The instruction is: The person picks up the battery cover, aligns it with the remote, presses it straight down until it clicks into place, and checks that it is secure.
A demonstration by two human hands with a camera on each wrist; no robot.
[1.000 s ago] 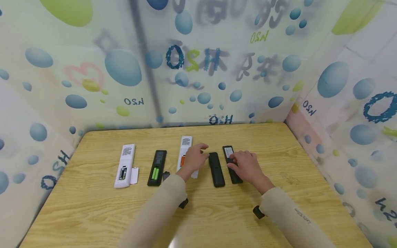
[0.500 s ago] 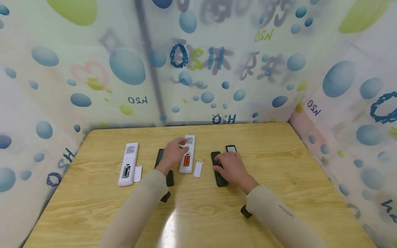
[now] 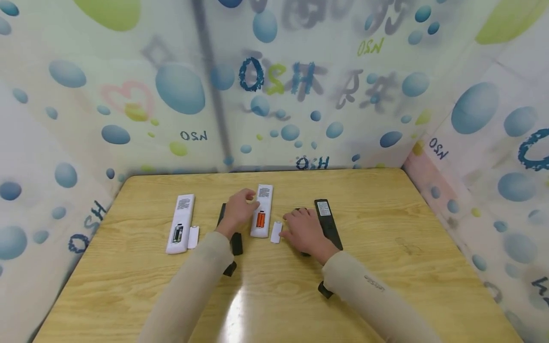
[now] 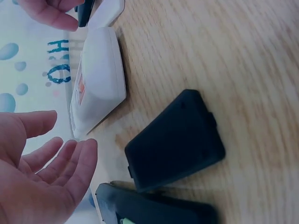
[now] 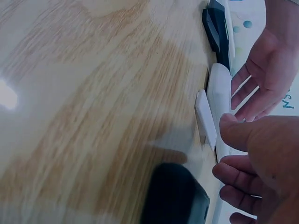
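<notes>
My left hand [image 3: 238,208], fingers relaxed and apart, hovers over a black remote control [image 4: 154,205] with a green battery. Just right of that hand lies a white remote control [image 3: 264,202], its compartment showing orange batteries. A black battery cover [image 4: 173,140] lies between these two remotes. My right hand [image 3: 303,232] hangs over another black remote control [image 5: 175,198], hiding most of it in the head view. Its thumb is near a white battery cover [image 3: 276,232]. In the right wrist view, nothing is between this hand's loosely bent fingers.
A labelled black remote [image 3: 329,226] lies right of my right hand. At the left is another white remote [image 3: 180,224], its compartment uncovered, with a white cover [image 3: 194,237] beside it. The wooden table [image 3: 266,295] meets patterned walls at the back and sides.
Both hands have moved left: the left from over the white remote to beside it, the right from the labelled black remote to the neighbouring one. The head view has shifted slightly.
</notes>
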